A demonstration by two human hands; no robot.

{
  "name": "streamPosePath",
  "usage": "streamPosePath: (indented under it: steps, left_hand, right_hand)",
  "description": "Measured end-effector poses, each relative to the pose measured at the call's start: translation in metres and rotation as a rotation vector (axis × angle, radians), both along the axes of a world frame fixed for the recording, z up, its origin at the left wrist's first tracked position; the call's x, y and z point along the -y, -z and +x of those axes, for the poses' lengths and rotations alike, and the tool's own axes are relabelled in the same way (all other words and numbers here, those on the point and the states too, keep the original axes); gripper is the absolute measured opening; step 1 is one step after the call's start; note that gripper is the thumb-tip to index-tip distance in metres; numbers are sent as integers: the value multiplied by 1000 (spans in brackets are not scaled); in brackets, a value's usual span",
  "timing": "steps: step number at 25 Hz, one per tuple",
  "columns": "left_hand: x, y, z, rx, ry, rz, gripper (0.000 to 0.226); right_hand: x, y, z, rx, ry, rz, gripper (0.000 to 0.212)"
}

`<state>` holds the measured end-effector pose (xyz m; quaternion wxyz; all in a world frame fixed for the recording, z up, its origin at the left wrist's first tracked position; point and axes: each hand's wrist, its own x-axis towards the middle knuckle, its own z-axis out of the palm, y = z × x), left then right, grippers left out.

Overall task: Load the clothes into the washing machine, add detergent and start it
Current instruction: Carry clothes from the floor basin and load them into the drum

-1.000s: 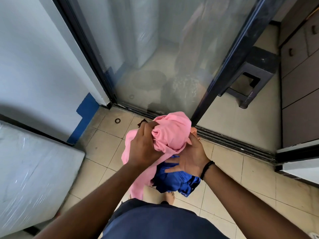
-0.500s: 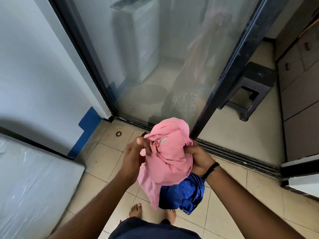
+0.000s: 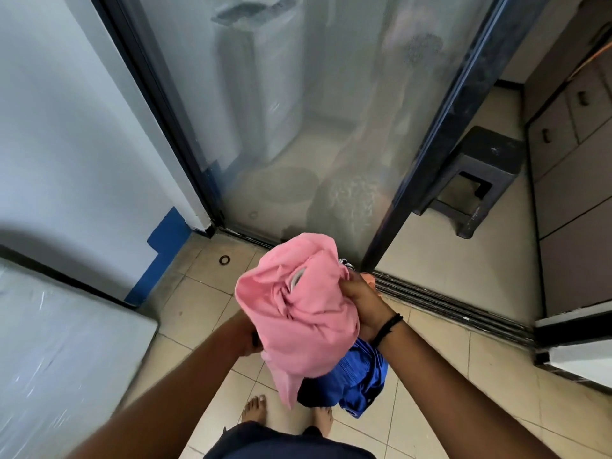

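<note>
The person stands on the tile floor (image 3: 205, 299) with a bundle of clothes held out in front. On top is a pink cloth (image 3: 298, 309), and a blue cloth (image 3: 356, 382) hangs under it. The right hand (image 3: 362, 299) grips the right side of the pink cloth, fingers curled into it. The left hand (image 3: 250, 337) is mostly hidden behind the pink cloth; it seems to hold the bundle from the left, but I cannot tell how its fingers lie.

Ahead is a cloudy glass door (image 3: 298, 127), open on the right. Through the glass a tall white shape shows, maybe the washer (image 3: 265, 87), but it is blurry. A dark stool (image 3: 477, 173) sits past the gap.

The job has barely started. The clothes are gathered, not loaded. Walking to the washer, loading, soap and starting are all left.
</note>
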<state>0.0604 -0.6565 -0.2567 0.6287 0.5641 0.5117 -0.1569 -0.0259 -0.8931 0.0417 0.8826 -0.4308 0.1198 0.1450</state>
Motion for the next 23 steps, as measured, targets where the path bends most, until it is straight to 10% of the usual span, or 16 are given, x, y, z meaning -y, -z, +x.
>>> streamPosePath:
  steps: [6,14,18,23]
  left_hand:
    - [53,-309,-29,464,318,-270,13]
    - [70,-326,-39,801,1733,6,73]
    - [55,-322,-26,651,1944,144,121]
    - [42,-302,-29,824,1936,683,95]
  right_hand:
    - [23,42,-1,-452,79,-331,19]
    - [17,34,-17,-502,-273,-192,30]
    - [21,27,-11,-378,-328,-222,24]
    - [15,44,0,-320,-204,-337,34]
